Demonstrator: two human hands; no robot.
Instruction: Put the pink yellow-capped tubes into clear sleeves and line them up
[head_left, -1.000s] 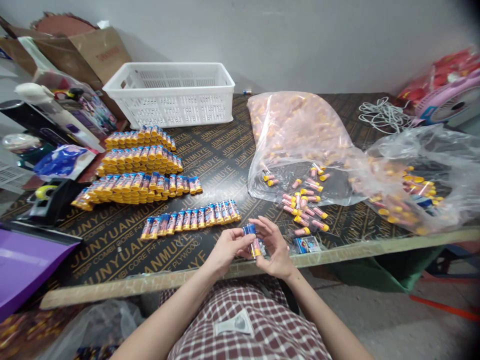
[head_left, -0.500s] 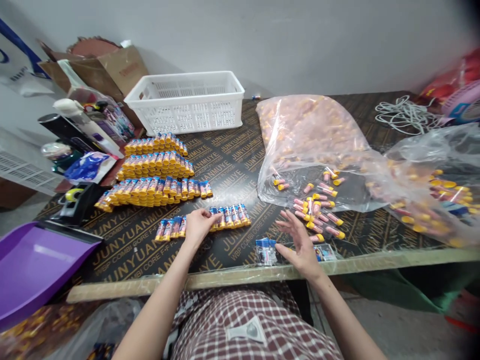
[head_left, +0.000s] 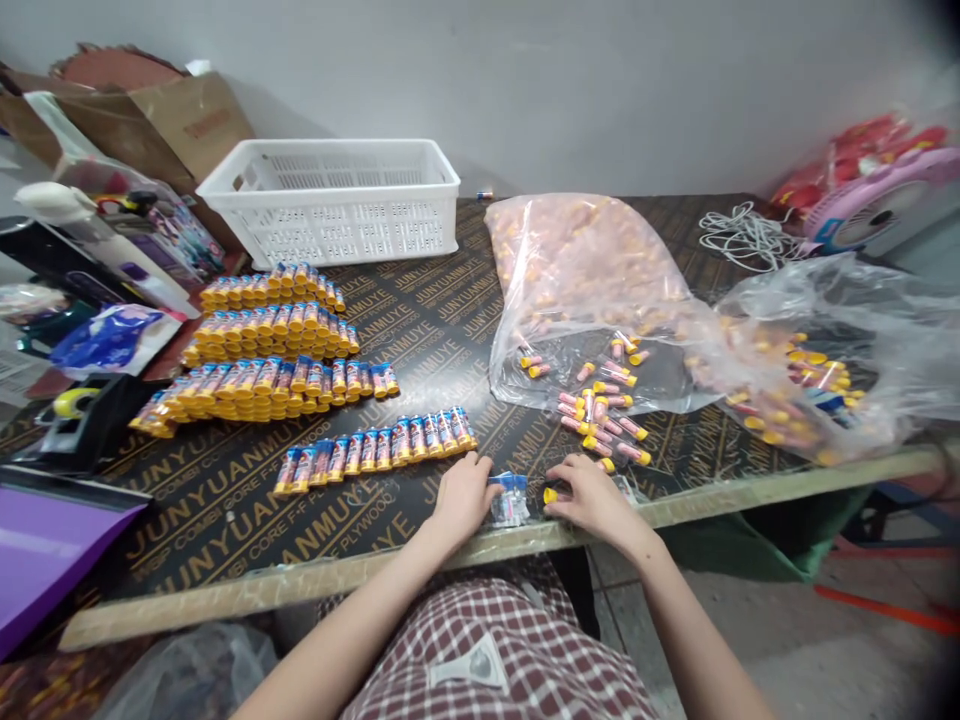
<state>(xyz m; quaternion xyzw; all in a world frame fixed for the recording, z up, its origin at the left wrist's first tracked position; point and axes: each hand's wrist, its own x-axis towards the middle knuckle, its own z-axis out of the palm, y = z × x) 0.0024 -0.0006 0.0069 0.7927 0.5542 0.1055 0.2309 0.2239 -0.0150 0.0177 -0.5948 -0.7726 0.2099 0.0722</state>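
Observation:
My left hand (head_left: 463,497) is beside a small stack of clear plastic sleeves with blue tops (head_left: 511,502), its thumb at the stack's left edge and apart from the forefinger. Between the fingers of my right hand (head_left: 592,497) is a small pink tube with a yellow cap (head_left: 551,496); the cap end sticks out to the left and the rest is covered. Loose pink tubes with yellow caps (head_left: 609,425) lie just beyond that hand. Past my left hand runs a row of tubes in blue-topped printed sleeves (head_left: 375,449), yellow ends toward me.
Stacked rows of sleeved tubes (head_left: 247,385) stand at the left, before a white plastic basket (head_left: 337,225). A big clear bag of tubes (head_left: 592,255) lies at centre right, another bag (head_left: 825,400) farther right. A tape dispenser (head_left: 71,425) and purple dustpan (head_left: 60,550) are at left.
My left hand has moved right, from the row of sleeved tubes to the sleeve stack. My right hand has closed on a tube. The view has turned slightly right.

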